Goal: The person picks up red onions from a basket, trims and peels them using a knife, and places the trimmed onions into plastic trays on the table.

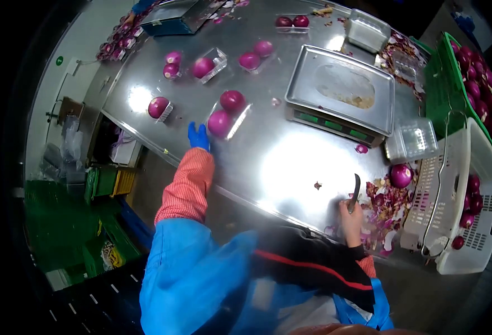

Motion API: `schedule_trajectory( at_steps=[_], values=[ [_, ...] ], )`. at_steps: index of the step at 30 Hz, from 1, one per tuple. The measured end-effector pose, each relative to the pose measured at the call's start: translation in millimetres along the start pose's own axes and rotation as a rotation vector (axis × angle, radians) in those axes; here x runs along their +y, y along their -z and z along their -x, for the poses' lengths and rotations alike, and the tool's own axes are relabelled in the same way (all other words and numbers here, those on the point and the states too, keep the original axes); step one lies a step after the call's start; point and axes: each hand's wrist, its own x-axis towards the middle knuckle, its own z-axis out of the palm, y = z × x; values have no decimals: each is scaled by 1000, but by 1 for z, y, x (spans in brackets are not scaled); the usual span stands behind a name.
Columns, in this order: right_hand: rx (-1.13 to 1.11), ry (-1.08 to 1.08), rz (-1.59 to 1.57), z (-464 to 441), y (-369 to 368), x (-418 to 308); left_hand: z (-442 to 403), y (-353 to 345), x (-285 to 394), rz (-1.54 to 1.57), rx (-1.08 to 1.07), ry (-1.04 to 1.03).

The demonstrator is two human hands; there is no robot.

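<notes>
My left hand [199,137], in a blue glove, is at the table's near edge with its fingers apart, just beside a clear tray [239,122] holding two red onions [219,123]. Nothing shows in that hand. Bare and closed, my right hand [351,219] grips a small curved knife [356,190], blade up, at the front edge of the table. Onion skins [384,206] and one peeled onion [401,176] lie to its right. Left of the two-onion tray, another onion [157,106] sits in a small clear tray.
A scale [341,89] with a metal pan stands at centre right. Beyond it are stacked clear trays [367,30]. A white basket [458,223] and a green crate [445,78] of onions are at the right. More trayed onions [203,67] occupy the back left, near a blue box [173,17].
</notes>
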Motion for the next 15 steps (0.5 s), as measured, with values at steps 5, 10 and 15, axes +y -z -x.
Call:
schedule_trajectory(
  at_steps=[5,10,15],
  values=[
    [22,158,106,0,-9,-30,44,-10,187,-792,-221,-540],
    [63,131,97,5,-19,-45,21,-50,182,-1058,-379,-569],
    [-15,-68,-139,3,-33,17,-21,-71,181,-1081,-441,-550]
  ],
)
